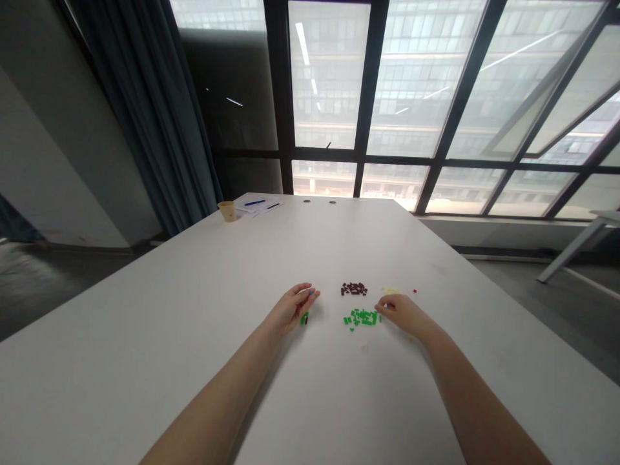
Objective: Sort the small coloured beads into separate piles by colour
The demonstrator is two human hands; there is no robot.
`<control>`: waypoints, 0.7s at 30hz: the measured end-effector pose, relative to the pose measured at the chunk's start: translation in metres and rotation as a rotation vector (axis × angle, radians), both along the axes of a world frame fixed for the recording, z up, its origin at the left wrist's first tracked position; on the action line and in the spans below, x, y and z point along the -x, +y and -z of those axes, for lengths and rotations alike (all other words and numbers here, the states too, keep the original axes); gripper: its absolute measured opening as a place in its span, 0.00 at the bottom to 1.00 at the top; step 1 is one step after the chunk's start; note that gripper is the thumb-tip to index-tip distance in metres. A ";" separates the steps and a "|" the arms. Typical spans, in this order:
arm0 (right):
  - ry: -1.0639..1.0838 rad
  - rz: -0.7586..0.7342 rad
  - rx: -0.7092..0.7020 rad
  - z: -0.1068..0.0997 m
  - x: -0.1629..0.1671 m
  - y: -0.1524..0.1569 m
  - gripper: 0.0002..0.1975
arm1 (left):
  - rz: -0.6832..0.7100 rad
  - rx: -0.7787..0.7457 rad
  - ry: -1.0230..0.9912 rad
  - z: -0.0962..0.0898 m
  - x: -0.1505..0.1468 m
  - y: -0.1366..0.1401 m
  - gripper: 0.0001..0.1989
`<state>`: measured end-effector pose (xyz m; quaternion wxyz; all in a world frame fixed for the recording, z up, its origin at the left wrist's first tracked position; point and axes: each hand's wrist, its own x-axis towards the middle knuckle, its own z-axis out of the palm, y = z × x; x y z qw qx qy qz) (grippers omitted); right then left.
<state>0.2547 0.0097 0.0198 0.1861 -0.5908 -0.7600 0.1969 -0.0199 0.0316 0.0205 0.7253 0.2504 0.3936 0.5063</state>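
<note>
My left hand (pixel 292 307) is closed in a pinch on a small blue brick (pixel 310 292) above the white table. Just under its fingers lie a few small green and dark brown pieces (pixel 304 319), partly hidden by the hand. My right hand (pixel 401 311) has thumb and fingertips pressed together at the right edge of a pile of small green bricks (pixel 361 317); what they hold, if anything, is too small to make out. Behind the green pile sits a heap of dark brown bricks (pixel 354 289). Pale yellow pieces (pixel 390 290) lie beyond my right hand, partly covered by it.
A single red piece (pixel 414 290) rests right of the yellow ones. Far left on the table (pixel 232 271) stand a tan paper cup (pixel 227 211) and papers (pixel 259 205) with pens. Two dark round discs (pixel 332 202) are near the far edge, before the windows.
</note>
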 end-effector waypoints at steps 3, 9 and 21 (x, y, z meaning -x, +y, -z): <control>0.005 0.002 -0.006 0.001 0.000 0.000 0.16 | 0.018 0.009 -0.011 0.000 0.000 -0.002 0.10; -0.002 -0.004 -0.001 -0.001 0.002 -0.001 0.16 | 0.151 -0.037 -0.046 0.004 -0.003 -0.006 0.13; -0.007 -0.025 -0.019 -0.005 0.008 -0.003 0.16 | 0.228 -0.177 -0.016 -0.002 -0.016 -0.020 0.19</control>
